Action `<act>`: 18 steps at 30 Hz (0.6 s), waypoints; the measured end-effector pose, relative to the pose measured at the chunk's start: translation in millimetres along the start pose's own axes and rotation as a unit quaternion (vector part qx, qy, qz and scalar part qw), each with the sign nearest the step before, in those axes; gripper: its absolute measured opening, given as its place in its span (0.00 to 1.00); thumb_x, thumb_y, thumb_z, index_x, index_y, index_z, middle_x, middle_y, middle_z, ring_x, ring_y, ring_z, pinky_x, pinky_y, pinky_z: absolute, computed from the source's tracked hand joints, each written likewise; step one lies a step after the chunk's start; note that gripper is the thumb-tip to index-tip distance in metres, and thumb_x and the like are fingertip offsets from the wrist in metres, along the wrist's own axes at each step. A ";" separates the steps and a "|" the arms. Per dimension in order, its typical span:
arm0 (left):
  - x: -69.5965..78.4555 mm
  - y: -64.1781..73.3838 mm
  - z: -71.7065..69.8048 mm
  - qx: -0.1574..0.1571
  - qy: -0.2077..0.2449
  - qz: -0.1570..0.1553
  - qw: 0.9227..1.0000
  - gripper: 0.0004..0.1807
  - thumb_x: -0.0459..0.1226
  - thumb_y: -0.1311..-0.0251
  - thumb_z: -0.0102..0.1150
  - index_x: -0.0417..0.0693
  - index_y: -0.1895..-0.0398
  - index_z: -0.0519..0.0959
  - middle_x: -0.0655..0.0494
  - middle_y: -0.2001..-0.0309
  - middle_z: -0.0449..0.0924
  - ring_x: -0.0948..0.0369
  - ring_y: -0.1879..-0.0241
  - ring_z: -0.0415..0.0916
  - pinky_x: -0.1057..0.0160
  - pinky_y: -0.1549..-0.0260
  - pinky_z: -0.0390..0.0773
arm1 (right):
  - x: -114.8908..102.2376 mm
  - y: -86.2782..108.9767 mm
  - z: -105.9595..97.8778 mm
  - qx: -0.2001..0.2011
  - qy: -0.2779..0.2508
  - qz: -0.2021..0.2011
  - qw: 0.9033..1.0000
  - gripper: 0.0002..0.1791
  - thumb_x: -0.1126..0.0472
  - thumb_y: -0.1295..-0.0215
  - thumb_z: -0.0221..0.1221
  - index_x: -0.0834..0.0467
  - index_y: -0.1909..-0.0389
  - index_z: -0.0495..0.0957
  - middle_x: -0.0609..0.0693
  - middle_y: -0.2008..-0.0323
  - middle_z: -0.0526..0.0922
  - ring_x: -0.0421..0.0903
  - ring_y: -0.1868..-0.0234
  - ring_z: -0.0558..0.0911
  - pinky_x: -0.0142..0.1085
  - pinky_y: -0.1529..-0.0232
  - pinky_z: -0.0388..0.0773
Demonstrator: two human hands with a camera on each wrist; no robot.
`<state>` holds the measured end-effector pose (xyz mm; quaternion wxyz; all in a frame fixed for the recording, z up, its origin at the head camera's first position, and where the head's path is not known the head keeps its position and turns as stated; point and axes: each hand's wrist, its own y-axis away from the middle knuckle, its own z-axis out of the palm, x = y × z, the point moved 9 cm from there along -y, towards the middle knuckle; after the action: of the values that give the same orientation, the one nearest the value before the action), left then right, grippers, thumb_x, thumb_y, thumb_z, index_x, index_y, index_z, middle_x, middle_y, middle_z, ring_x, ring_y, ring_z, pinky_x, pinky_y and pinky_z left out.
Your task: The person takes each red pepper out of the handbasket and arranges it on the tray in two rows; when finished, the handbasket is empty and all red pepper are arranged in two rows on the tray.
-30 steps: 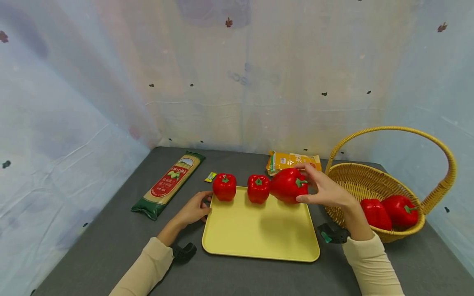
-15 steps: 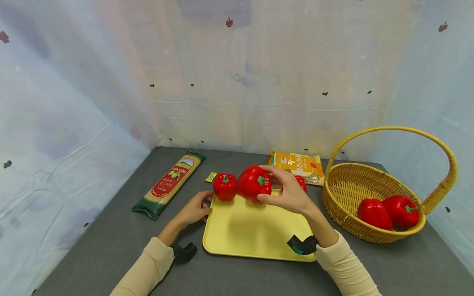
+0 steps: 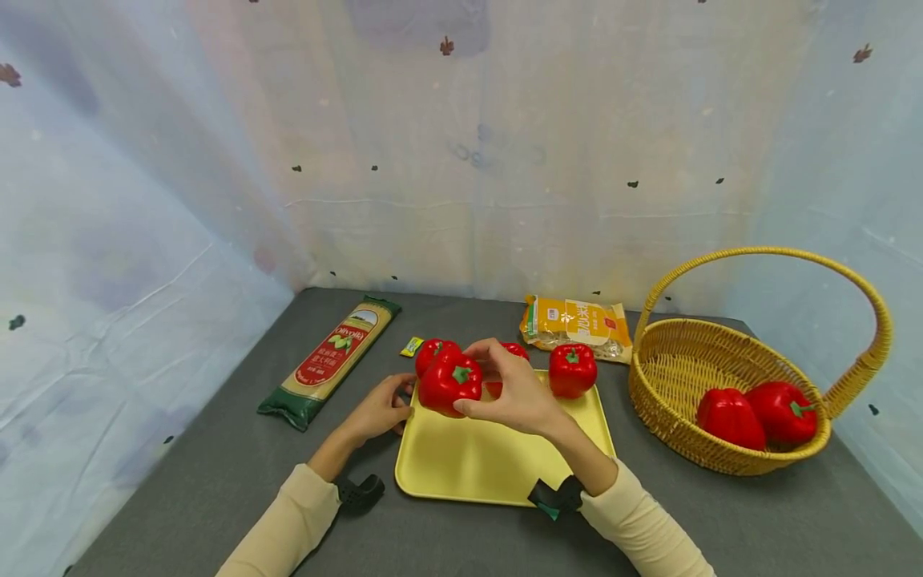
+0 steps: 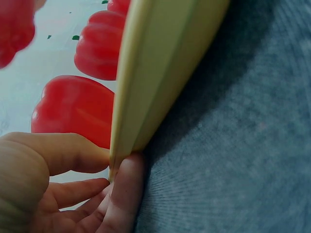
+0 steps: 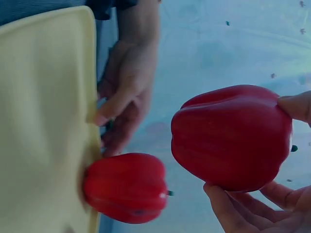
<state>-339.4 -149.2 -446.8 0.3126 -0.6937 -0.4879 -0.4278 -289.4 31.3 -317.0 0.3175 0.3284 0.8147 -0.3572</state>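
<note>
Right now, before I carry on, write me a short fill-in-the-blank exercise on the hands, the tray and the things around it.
1. The right hand holds a red pepper whose stem is ____.
2. The tray, pinched at its edge by the left hand, is coloured ____.
3. The peppers in the wicker basket number ____.
4. The long packet lies to the person's ____ of the tray.

Missing words: green; yellow; two; left.
</note>
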 end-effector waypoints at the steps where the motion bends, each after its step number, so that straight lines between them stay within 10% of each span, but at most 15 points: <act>1: -0.1 0.0 0.0 0.002 0.000 -0.001 1.000 0.31 0.25 0.45 0.54 0.33 0.36 0.61 0.41 0.51 0.65 0.58 0.70 0.73 0.61 0.80 0.80 | 2.1 -0.4 2.1 0.000 0.005 0.001 1.000 0.31 0.55 0.53 0.68 0.55 0.47 0.68 0.48 0.52 0.75 0.45 0.55 0.79 0.43 0.54 0.79; 18: 0.2 0.9 0.2 0.010 -0.001 -0.006 1.000 0.29 0.26 0.43 0.55 0.36 0.36 0.62 0.44 0.53 0.65 0.58 0.71 0.72 0.60 0.80 0.80 | 31.5 -6.1 36.2 -0.047 0.025 0.027 0.998 0.31 0.52 0.52 0.70 0.59 0.47 0.73 0.48 0.52 0.76 0.43 0.51 0.77 0.43 0.54 0.79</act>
<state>-338.5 -149.3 -446.7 0.3162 -0.6879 -0.4968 -0.4243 -302.1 9.1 -358.0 0.3217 0.3442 0.8291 -0.3011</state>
